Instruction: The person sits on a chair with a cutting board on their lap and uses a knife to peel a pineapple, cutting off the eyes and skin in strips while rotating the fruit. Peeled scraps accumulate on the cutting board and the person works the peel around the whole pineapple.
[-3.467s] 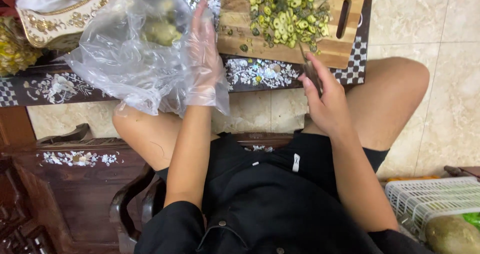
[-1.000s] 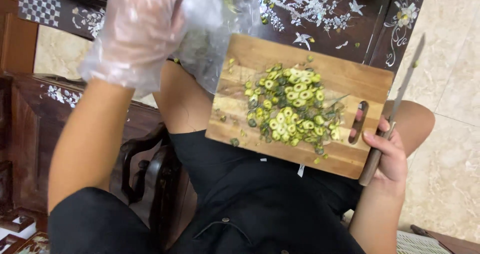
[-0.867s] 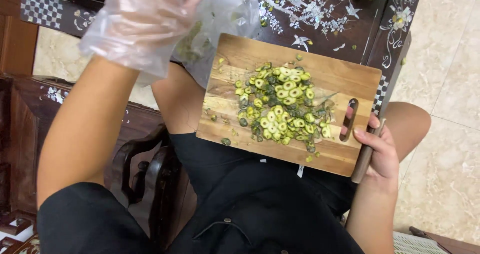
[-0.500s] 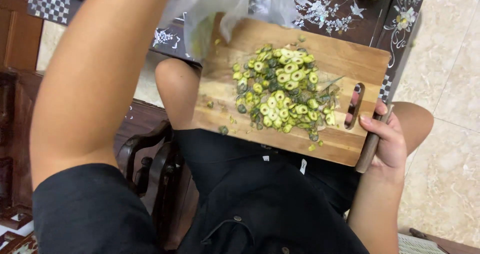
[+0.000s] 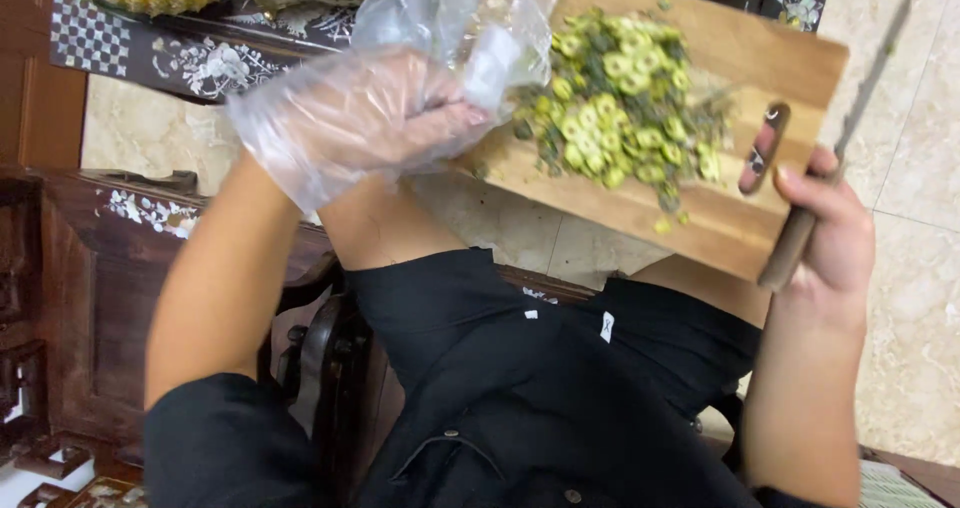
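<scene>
Right hand (image 5: 825, 233) clamped on a wooden cutting board (image 5: 700, 183) through its handle slot, knife (image 5: 835, 158) pinned alongside, board lifted off the desk. Stiff, probably heavy; loose green slices (image 5: 625, 98) likely to slide. Gloved left hand (image 5: 365, 118) gripping a limp, slippery plastic bag (image 5: 470, 23) at the board's edge
</scene>
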